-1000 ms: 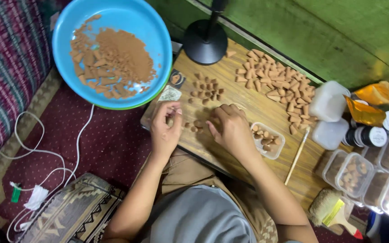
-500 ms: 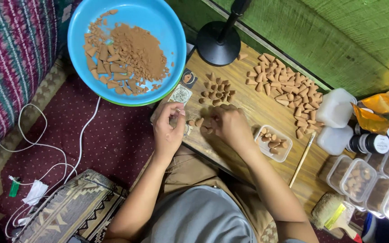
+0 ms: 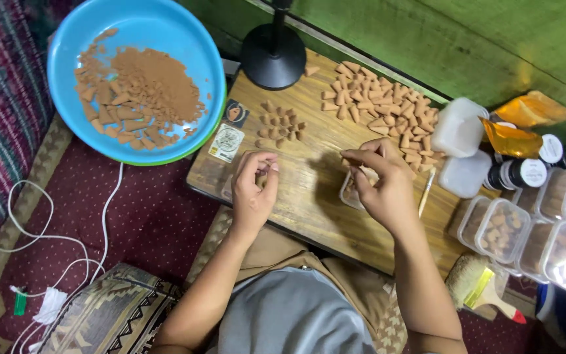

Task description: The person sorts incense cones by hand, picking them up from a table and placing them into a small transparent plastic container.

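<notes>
Right hand (image 3: 382,185) is hovering over the small clear tub (image 3: 352,191) near the desk's front edge, thumb and fingertips pressed together in a grip; it looks like they are pinching a small brown cone, but the piece itself is too small to make out. The tub is mostly hidden under that hand. Left hand (image 3: 255,190) is hanging left of the tub, fingers curled in toward the thumb; I cannot tell whether anything is being held.

Risks, as a judgement: the pinch is fine and the cone looks like crumbly pressed powder, so squeezing too hard could be breaking the tip, or a loose release could be dropping it beside the tub onto the desk (image 3: 309,210). The right wrist is passing close to the thin brush (image 3: 425,191) just right of the tub and could be knocking it off. The big cone pile (image 3: 378,108) behind the tub and the small cone group (image 3: 282,124) behind-left are lying loose; a sleeve or forearm sweep could be scattering them. The blue bowl (image 3: 191,59) of powder, far left of the tub, is overhanging the desk edge, so a bump could be tipping it.
</notes>
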